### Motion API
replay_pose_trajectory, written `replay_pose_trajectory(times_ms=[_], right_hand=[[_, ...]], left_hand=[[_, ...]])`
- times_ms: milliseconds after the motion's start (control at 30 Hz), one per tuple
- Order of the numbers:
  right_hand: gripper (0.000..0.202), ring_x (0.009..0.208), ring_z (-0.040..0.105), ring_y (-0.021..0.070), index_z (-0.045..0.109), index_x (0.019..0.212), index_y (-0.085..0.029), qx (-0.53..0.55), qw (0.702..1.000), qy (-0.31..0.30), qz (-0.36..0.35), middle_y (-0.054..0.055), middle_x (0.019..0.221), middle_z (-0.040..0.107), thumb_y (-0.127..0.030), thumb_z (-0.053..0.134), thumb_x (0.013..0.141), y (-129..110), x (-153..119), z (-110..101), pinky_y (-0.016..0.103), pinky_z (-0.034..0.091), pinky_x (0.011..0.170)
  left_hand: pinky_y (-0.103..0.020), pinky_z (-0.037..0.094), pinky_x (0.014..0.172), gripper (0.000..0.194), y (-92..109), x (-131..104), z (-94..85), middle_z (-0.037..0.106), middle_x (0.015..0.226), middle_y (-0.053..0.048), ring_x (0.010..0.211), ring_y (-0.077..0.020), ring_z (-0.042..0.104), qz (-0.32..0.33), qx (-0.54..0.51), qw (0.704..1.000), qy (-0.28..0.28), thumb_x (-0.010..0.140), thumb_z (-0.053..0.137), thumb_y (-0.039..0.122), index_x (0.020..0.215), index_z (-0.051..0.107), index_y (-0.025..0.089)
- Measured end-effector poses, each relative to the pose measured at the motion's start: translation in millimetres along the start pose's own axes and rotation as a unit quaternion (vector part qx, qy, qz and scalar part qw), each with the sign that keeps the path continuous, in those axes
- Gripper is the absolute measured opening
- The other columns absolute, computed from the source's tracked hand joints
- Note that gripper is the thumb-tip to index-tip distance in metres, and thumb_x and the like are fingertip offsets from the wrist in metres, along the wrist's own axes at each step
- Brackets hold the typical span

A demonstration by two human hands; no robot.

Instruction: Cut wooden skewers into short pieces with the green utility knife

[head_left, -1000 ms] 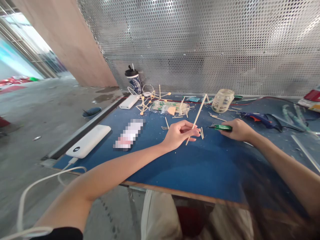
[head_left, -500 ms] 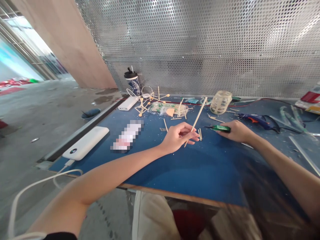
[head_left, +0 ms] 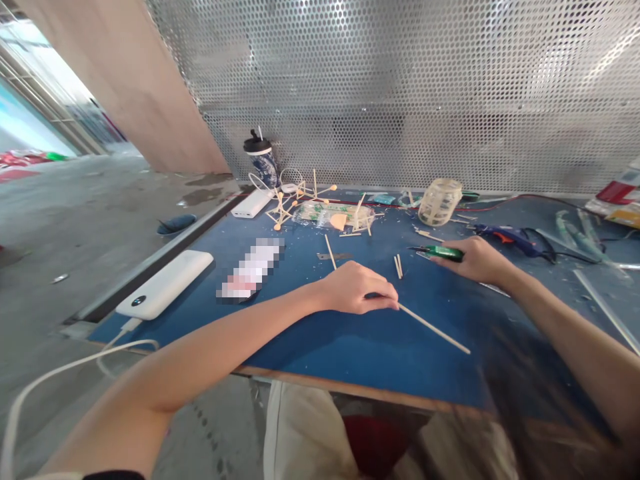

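Between its fingertips my left hand pinches one end of a thin wooden stick, which slants down to the right over the blue table. My right hand is closed around the green handle of a cutting tool, its dark tip pointing left. Between the hands lie a few short stick pieces. Beyond my left hand are a flat metal blade and another thin stick.
A white power bank with a cable lies at left, near a pixelated item. Behind are a lidded cup, a stick structure, a bagged bundle and a lattice jar. A blue glue gun lies at right.
My left hand has turned palm down, and the stick has swung from pointing up to slanting down right. My right hand still holds the green tool, almost unmoved.
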State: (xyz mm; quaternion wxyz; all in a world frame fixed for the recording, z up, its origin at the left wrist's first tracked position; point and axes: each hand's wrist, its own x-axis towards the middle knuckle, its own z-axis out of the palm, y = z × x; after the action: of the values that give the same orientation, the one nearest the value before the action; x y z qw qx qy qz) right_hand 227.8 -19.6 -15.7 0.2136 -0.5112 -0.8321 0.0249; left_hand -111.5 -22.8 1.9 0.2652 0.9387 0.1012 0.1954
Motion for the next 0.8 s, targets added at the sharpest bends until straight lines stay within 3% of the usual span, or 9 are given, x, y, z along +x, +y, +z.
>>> replay_pose_trajectory(times_ms=[200, 333, 433, 567, 800], right_hand=[[0.029, 0.054, 0.04, 0.0105, 0.06, 0.078, -0.022, 0.022, 0.998, 0.05, -0.037, -0.004, 0.059, 0.052, -0.046, 0.062, 0.093, -20.6, -7.1, -11.8, 0.027, 0.032, 0.055], [0.024, 0.053, 0.047, 0.0105, 0.06, 0.091, -0.024, 0.042, 0.996, 0.045, -0.062, -0.004, 0.065, 0.062, -0.047, 0.067, 0.09, -34.6, -10.5, -11.1, 0.025, 0.038, 0.056], [0.036, 0.055, 0.052, 0.0117, 0.054, 0.108, -0.025, 0.048, 0.996, 0.051, -0.057, -0.004, 0.072, 0.067, -0.051, 0.07, 0.088, -46.5, -11.2, -7.7, 0.025, 0.044, 0.06], [0.037, 0.049, 0.045, 0.0119, 0.054, 0.114, -0.028, 0.031, 0.996, 0.073, -0.05, -0.006, 0.066, 0.062, -0.052, 0.068, 0.089, -60.9, -13.2, -5.8, 0.027, 0.04, 0.055], [0.031, 0.05, 0.052, 0.0156, 0.058, 0.116, -0.03, 0.033, 0.99, 0.025, -0.138, -0.004, 0.064, 0.059, -0.044, 0.068, 0.09, -68.4, -18.9, -11.9, 0.03, 0.038, 0.055]], left_hand=[[-0.029, 0.036, 0.061, 0.036, -5.6, -2.8, -2.4, 0.075, 0.081, -0.002, 0.077, -0.0142, 0.069, 0.064, 0.142, 0.987, -0.034, 0.102, 0.05, 0.044, 0.082, 0.07, 0.021], [-0.031, 0.031, 0.056, 0.039, -7.9, -2.6, -2.7, 0.07, 0.069, -0.002, 0.068, -0.0147, 0.065, 0.094, 0.189, 0.976, -0.054, 0.1, 0.053, 0.045, 0.072, 0.063, 0.02], [-0.032, 0.026, 0.053, 0.041, -6.2, -2.3, -2.7, 0.068, 0.065, -0.001, 0.063, -0.0141, 0.063, 0.102, 0.207, 0.971, -0.061, 0.1, 0.053, 0.045, 0.069, 0.06, 0.02], [-0.031, 0.027, 0.053, 0.043, -1.1, -1.8, -0.7, 0.067, 0.061, 0.0, 0.06, -0.013, 0.063, 0.102, 0.203, 0.971, -0.069, 0.1, 0.053, 0.046, 0.065, 0.057, 0.021], [-0.032, 0.023, 0.051, 0.044, 3.7, -0.2, 5.9, 0.068, 0.06, -0.001, 0.057, -0.0136, 0.062, 0.111, 0.218, 0.965, -0.092, 0.099, 0.054, 0.048, 0.064, 0.056, 0.02]])
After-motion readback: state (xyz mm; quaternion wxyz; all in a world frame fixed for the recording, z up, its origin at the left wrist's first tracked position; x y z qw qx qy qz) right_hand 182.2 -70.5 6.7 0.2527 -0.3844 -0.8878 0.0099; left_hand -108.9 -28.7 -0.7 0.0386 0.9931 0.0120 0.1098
